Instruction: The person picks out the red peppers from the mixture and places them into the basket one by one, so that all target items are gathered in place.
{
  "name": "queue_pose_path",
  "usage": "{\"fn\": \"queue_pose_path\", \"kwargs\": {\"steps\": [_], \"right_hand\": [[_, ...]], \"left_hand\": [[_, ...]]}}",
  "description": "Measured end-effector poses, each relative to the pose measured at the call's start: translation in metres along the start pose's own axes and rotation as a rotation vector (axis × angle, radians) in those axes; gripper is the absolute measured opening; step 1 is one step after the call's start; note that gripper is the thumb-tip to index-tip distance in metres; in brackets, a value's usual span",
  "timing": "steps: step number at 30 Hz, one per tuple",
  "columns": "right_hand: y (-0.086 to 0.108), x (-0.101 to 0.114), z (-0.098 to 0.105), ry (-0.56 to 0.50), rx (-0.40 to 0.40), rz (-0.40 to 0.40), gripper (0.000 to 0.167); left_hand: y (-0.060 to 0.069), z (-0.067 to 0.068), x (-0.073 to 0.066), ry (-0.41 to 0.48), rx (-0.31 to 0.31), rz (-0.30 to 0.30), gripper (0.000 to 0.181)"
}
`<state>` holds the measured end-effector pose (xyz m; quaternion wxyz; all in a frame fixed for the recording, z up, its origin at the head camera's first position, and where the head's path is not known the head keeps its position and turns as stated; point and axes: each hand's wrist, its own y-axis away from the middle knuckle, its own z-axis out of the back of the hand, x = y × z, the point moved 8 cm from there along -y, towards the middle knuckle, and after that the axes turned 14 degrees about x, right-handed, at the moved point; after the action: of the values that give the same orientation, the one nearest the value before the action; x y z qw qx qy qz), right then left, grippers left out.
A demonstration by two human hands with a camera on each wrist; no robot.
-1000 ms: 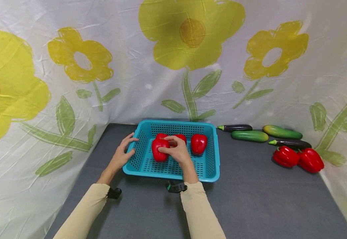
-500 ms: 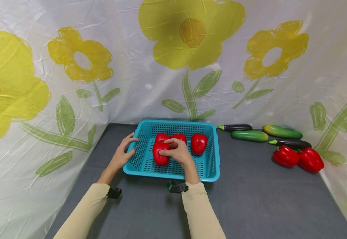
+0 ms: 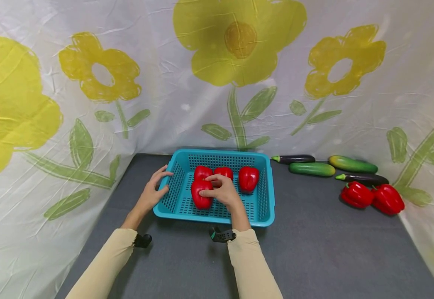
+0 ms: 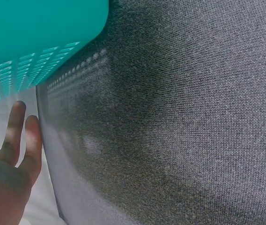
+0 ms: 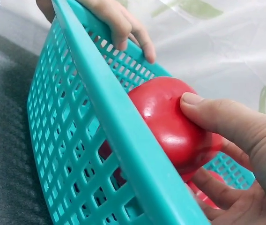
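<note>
Inside a turquoise plastic basket (image 3: 217, 220), my right hand (image 3: 224, 192) grips a red bell pepper (image 3: 201, 195), with the thumb on its near side and the other fingers partly hidden behind it. The right wrist view shows the thumb pressed on the glossy pepper (image 5: 163, 122) beside the basket's rim (image 5: 109, 112). Three more red bell peppers lie in the basket: one at the back left (image 3: 203, 172), one at the back middle (image 3: 223, 171), one to the right (image 3: 248, 179). My left hand (image 3: 152, 192) rests on the basket's left rim, fingers spread and loosely bent.
To the right of the basket lie two eggplants (image 3: 295, 159) and two green cucumbers (image 3: 312, 169), near the flowered cloth backdrop. Two red bell peppers (image 3: 357, 195) sit farther right on the dark grey tabletop (image 3: 325, 245).
The gripped pepper has moved slightly toward the basket's near side, so the back-left pepper shows more. My left hand and the basket have stayed in place.
</note>
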<state>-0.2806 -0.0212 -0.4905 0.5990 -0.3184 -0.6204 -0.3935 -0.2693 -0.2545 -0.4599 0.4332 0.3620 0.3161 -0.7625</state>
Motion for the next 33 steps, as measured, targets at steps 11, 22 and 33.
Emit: {"fn": "queue_pose_path", "kwargs": {"steps": [11,22,33], "right_hand": [[0.0035,-0.003,-0.0005,0.037,-0.012,-0.027,0.052],[0.0042,-0.0023,0.0001,0.021,0.047,-0.017,0.063],[0.0082,0.0006,0.0068,0.039,0.069,-0.041,0.072]], "left_hand": [[-0.0011,-0.0008,0.0001,0.01,0.003,-0.003,0.039],[-0.0014,-0.0005,0.0002,0.03,0.001,0.001,0.039],[-0.0006,0.0003,0.0008,0.031,0.006,0.011,0.039]]}}
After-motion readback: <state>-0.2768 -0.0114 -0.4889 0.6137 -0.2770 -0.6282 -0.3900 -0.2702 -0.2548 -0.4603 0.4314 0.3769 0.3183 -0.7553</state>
